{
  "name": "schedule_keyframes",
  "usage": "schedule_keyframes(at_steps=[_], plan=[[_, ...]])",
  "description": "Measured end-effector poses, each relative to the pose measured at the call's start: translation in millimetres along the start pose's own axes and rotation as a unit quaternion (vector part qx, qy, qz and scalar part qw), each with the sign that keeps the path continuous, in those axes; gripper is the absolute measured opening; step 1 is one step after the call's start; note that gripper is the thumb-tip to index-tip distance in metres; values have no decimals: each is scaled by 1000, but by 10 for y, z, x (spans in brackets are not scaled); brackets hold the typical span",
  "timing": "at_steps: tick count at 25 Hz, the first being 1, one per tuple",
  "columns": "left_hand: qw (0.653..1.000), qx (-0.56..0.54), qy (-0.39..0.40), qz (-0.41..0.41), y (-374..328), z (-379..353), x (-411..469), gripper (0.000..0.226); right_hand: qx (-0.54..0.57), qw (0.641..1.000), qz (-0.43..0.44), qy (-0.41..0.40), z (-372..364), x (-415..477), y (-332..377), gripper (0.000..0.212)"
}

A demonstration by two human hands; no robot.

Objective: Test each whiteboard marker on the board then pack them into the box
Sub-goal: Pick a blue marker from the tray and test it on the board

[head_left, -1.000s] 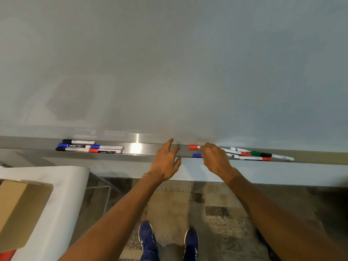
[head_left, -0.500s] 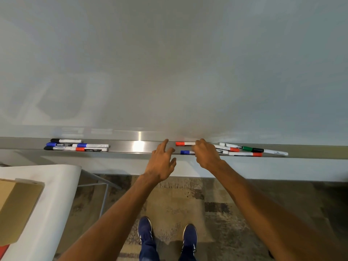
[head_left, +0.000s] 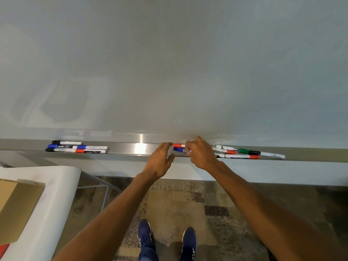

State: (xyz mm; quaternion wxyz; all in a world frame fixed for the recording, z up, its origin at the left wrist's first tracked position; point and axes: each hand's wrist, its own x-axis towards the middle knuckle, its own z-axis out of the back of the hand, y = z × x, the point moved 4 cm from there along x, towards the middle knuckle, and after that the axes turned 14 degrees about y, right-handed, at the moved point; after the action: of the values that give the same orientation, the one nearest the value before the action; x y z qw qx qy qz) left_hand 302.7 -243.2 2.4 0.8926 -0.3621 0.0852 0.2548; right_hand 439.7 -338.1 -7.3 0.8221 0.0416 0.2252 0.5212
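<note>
A blank whiteboard [head_left: 169, 63] fills the upper view above a metal tray [head_left: 139, 147]. My right hand [head_left: 202, 154] pinches a blue-capped marker [head_left: 179, 149] just over the tray. A red-capped marker [head_left: 178, 145] lies behind it. My left hand [head_left: 160, 162] hovers open beside the blue cap, fingers spread, touching nothing. Several markers [head_left: 243, 152] with red, green and black caps lie in the tray to the right. Another group of markers [head_left: 77, 147] lies at the tray's left. A cardboard box [head_left: 17, 208] sits at the lower left.
The box rests on a white table [head_left: 56, 194] with metal legs at the left. Patterned carpet [head_left: 188, 204] and my blue shoes [head_left: 165, 240] are below the board.
My right hand has closed on the blue-capped marker and lifted its cap end slightly from the tray. My left hand has shifted toward that cap.
</note>
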Motion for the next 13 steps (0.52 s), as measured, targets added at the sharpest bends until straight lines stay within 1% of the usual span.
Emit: schedule_keyframes(at_steps=[2, 3, 4, 5, 7, 10, 13], plan=[[994, -104, -30, 7, -16, 31, 16, 44, 44, 998, 24, -22, 84, -42, 72, 21], [983, -178, -47, 24, -7, 69, 12, 39, 75, 996, 39, -28, 121, -56, 110, 18], [963, -260, -64, 40, 19, 115, 5, 34, 111, 992, 56, -32, 153, -66, 145, 15], [935, -342, -82, 49, 49, 166, -7, 27, 154, 985, 73, -31, 182, -70, 174, 13], [879, -462, -110, 49, 66, 274, -64, 18, 235, 967, 99, -21, 265, -92, 229, 12], [812, -567, -130, 45, -26, 465, -206, 16, 330, 938, 107, -7, 504, -195, 382, 13], [750, -653, -103, -3, -200, 667, -318, 18, 384, 917, 111, 4, 761, -301, 621, 16]])
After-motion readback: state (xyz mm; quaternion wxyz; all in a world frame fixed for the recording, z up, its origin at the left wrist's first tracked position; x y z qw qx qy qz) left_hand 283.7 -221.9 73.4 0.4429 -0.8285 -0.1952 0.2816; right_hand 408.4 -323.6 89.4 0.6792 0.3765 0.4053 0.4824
